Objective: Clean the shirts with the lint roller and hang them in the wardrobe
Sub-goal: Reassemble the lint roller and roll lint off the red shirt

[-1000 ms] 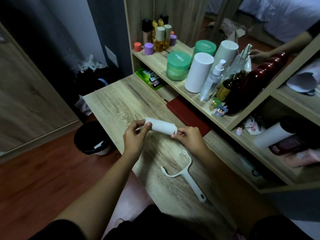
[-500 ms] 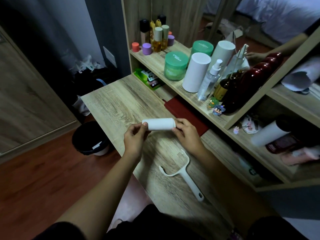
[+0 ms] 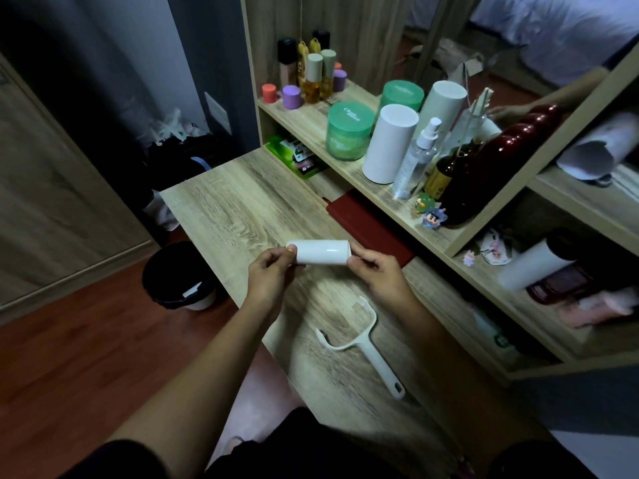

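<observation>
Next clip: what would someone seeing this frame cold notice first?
First, the white adhesive roll held level between the left hand and right hand over the wooden desk. Just below it, the empty white roller handle lies flat on the desk. To the right, the shelf is crowded with green jars and bottles.

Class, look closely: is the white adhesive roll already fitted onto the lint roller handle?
No: both hands hold the roll above the desk, left hand and right hand at its ends, while the handle lies bare on the desk.
</observation>
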`<state>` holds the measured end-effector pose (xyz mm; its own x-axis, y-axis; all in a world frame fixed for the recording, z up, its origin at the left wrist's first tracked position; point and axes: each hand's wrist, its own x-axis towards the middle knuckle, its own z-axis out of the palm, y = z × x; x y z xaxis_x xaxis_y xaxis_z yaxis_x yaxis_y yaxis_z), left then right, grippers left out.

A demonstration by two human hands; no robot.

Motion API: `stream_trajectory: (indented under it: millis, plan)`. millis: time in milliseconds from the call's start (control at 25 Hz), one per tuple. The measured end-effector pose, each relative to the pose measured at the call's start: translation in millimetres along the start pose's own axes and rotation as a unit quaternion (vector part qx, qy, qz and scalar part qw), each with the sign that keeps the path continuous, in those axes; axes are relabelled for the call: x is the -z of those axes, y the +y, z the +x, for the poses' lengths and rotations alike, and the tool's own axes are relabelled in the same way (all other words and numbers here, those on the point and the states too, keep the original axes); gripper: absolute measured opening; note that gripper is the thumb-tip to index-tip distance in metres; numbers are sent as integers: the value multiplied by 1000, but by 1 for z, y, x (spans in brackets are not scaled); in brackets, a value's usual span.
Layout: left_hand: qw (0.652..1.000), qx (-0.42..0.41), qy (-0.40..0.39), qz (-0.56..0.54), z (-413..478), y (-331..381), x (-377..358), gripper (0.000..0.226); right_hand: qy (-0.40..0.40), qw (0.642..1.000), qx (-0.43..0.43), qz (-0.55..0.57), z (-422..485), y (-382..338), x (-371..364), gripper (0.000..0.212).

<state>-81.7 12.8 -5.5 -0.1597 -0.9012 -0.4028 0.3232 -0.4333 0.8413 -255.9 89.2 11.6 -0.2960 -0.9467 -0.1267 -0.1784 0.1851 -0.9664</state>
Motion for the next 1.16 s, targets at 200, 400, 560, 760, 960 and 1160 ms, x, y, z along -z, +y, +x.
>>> stream_trajectory:
  millis: [200,400,560,760,960,1160]
  plan:
    - [998,43,-35,-9,-2,1,3,10,-62,996,-45,52,0,0,13,53]
    - [998,41,-46,0,-4,2,1,12,-55,996,-45,53,3,8,16,50]
    - [998,32,-54,20,-7,3,-1,13,-28,999,-31,32,3,14,16,36]
    - [995,54,-57,69,-2,3,0,11,-31,999,-11,33,1,11,10,31]
    - [995,76,-44,37,2,5,-1,11,-38,991,-21,125,2,4,-3,11]
    - [996,72,-40,42,-1,-1,-6,14,-68,974,-62,205,0,5,-8,36]
